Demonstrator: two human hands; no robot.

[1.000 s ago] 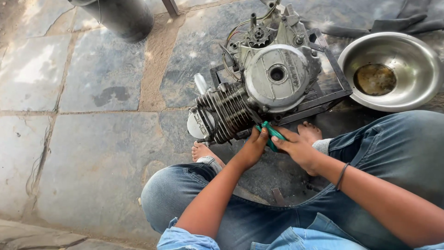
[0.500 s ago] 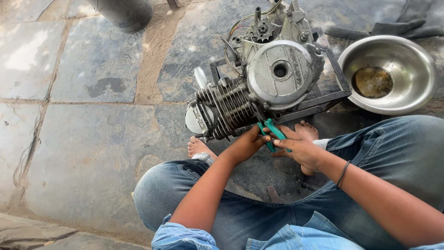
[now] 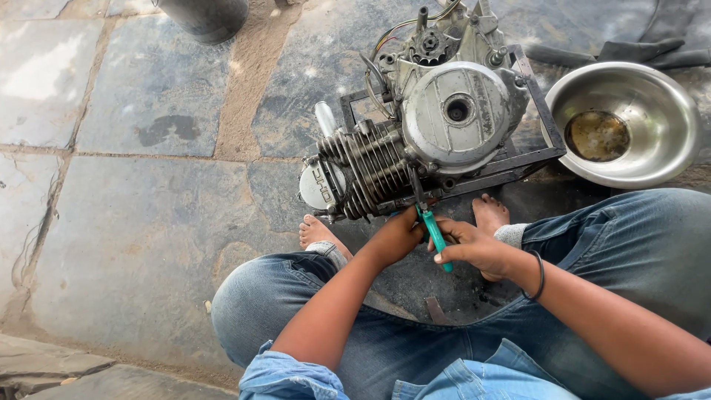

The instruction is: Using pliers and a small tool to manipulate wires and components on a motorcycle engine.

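Observation:
A grey motorcycle engine [image 3: 444, 118] with a finned cylinder [image 3: 366, 174] rests on a dark metal frame [image 3: 537, 122] on the stone floor. My right hand [image 3: 478, 248] grips green-handled pliers [image 3: 433, 231], whose jaws reach up to the underside of the engine beside the fins. My left hand [image 3: 396, 237] is curled just left of the pliers, below the cylinder, touching the tool's handles. My bare feet [image 3: 317, 231] lie under the engine's near edge, and I sit cross-legged in jeans.
A steel bowl [image 3: 652, 96] holding a little dark oil stands right of the engine. A dark cylindrical container [image 3: 207, 16] is at the top left. Dark cloth or gloves [image 3: 637, 48] lie at the top right. Stone slabs stretch to the left.
The view has shifted a little. Both hands stay at the pliers; the tool now stands more upright, with its jaws up against the engine's lower edge.

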